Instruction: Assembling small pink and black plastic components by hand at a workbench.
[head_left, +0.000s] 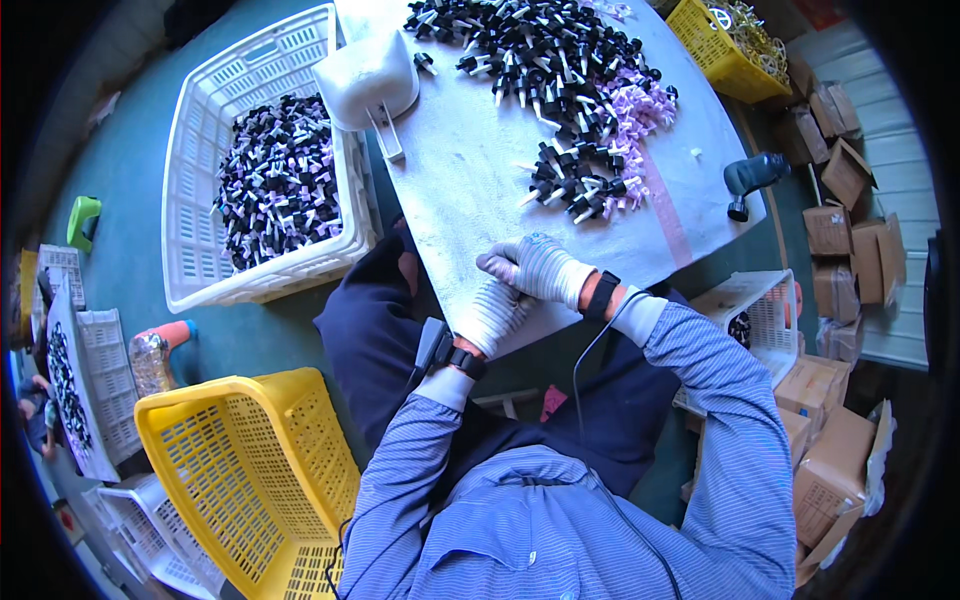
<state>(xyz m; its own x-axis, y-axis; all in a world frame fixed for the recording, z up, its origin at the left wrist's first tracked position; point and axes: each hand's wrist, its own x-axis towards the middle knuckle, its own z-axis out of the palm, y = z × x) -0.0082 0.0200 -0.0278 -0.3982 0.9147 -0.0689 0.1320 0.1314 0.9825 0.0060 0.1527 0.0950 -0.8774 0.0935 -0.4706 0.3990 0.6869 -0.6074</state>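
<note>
My hands, both in white knitted gloves, are together over the near edge of the white-topped table (pixel 455 200). My right hand (pixel 540 268) lies partly across my left hand (pixel 495 310), with its fingers bent and pressed together. The left hand's fingers are curled and largely hidden beneath the right; whatever the two hold, if anything, does not show. Beyond them on the table spreads a heap of small black caps with white stems (pixel 560 80), apparently droppers. Pale lilac pieces (pixel 640 105) lie along the heap's right side.
A white scoop (pixel 370 80) rests at the table's left edge, beside a white crate (pixel 180 230) of black and lilac pieces. A dark bottle-shaped object (pixel 752 178) lies at the right edge. Yellow baskets (pixel 240 385) stand lower left and far right; cardboard boxes (pixel 835 460) line the right.
</note>
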